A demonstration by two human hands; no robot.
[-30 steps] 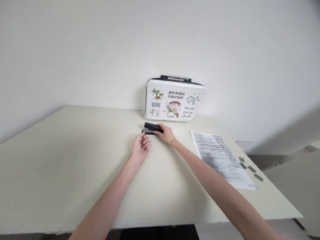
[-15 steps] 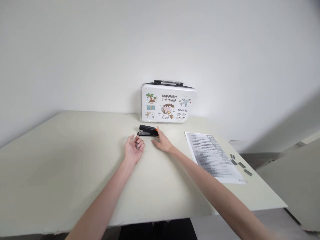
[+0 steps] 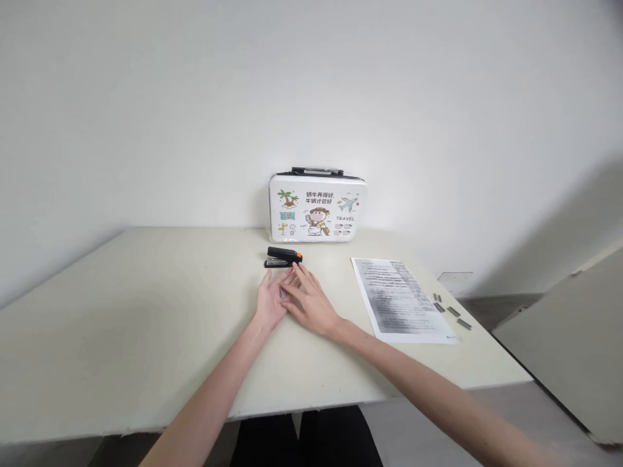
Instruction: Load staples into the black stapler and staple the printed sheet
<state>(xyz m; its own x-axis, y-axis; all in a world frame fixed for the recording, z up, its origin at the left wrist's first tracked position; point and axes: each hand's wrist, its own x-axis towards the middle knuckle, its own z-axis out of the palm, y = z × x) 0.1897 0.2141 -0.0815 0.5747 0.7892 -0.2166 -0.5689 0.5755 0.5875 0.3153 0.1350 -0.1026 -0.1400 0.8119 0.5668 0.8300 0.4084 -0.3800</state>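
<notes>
A black stapler with an orange part rests on the table just beyond my hands. My left hand is turned palm up, with a small grey piece, apparently a staple strip, lying in its curled fingers. Over it reaches my right hand, its fingertips at the grey piece and touching the left fingers. Whether the right fingers grip the piece is too small to tell.
A white case with cartoon prints stands against the wall behind the stapler. To the right on the table lie a printed sheet and several grey staple strips.
My right hand has let go of the stapler and come back to my left hand. The stapler stays on the table. The camera view has shifted slightly.
</notes>
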